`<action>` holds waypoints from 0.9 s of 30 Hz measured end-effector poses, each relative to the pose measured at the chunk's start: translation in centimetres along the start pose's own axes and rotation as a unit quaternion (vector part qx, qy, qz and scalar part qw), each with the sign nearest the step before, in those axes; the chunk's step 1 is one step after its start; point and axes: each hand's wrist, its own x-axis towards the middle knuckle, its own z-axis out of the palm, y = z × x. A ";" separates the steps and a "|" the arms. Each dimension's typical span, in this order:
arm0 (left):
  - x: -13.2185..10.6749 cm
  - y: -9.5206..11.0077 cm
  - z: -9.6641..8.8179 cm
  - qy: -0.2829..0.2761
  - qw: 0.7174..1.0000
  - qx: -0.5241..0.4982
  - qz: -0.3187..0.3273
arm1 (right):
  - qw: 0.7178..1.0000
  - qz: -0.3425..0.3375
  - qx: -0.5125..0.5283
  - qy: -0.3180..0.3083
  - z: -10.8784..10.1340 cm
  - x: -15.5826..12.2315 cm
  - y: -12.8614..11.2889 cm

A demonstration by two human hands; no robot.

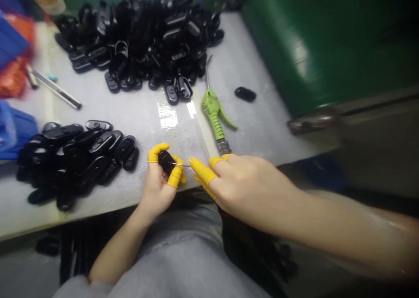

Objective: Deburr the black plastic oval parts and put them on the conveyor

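Note:
Yellow finger cots cover fingertips on both hands. My left hand pinches a small black oval plastic casing above the table's front edge. From the right, my right hand grips a thin metal pick, whose tip meets the casing. The pick's handle end is hidden by my right fingers. Just beyond that hand lies a green air blow gun with its thin nozzle pointing away from me. To the left of my left hand is a pile of similar black casings.
A larger heap of black casings covers the back of the table. One single casing lies right of the blow gun. A pen-like stick and blue bins are at left. A green machine housing stands at right.

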 end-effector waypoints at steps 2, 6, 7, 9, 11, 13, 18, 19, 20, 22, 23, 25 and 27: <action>0.0 0.0 0.0 0.001 1.000 0.003 0.002 | 1.000 -0.003 -0.003 -0.001 -0.2 0.1 -0.1; 0.0 -0.2 -0.1 -0.005 1.000 0.004 0.011 | 1.000 -0.001 -0.003 -0.008 -0.2 0.2 -0.3; 0.0 -0.2 -0.2 -0.008 1.000 0.006 0.013 | 1.000 0.001 0.001 -0.014 -0.2 0.3 -0.3; 0.0 -0.3 -0.3 -0.013 1.000 0.013 0.016 | 0.999 0.010 0.020 -0.037 -0.2 0.4 -0.3; -0.1 -0.4 -0.3 -0.017 0.999 0.024 0.019 | 0.995 0.019 0.057 -0.078 -0.3 0.7 -0.1; -0.1 -0.5 -0.4 -0.021 0.999 0.038 0.020 | 0.987 0.033 0.096 -0.121 -0.2 0.9 0.0; -0.2 -0.6 -0.5 -0.025 0.997 0.071 0.026 | 0.964 0.082 0.178 -0.179 0.2 1.5 0.0; -0.2 -0.6 -0.5 -0.022 0.996 0.077 0.029 | 0.958 0.092 0.199 -0.187 0.2 1.5 0.0; -0.2 -0.5 -0.5 -0.019 0.996 0.081 0.032 | 0.949 0.103 0.224 -0.197 0.2 1.6 -0.1; -0.2 -0.5 -0.5 -0.016 0.996 0.084 0.036 | 0.928 0.128 0.277 -0.216 0.1 1.8 0.0; -0.2 -0.5 -0.5 -0.017 0.996 0.083 0.036 | 0.917 0.139 0.300 -0.225 0.0 1.9 0.0; -0.2 -0.5 -0.5 -0.017 0.997 0.074 0.033 | 0.898 0.155 0.335 -0.241 -0.1 2.0 0.1; -0.1 -0.5 -0.4 -0.015 0.998 0.059 0.029 | 0.882 0.171 0.360 -0.251 -0.2 1.9 0.2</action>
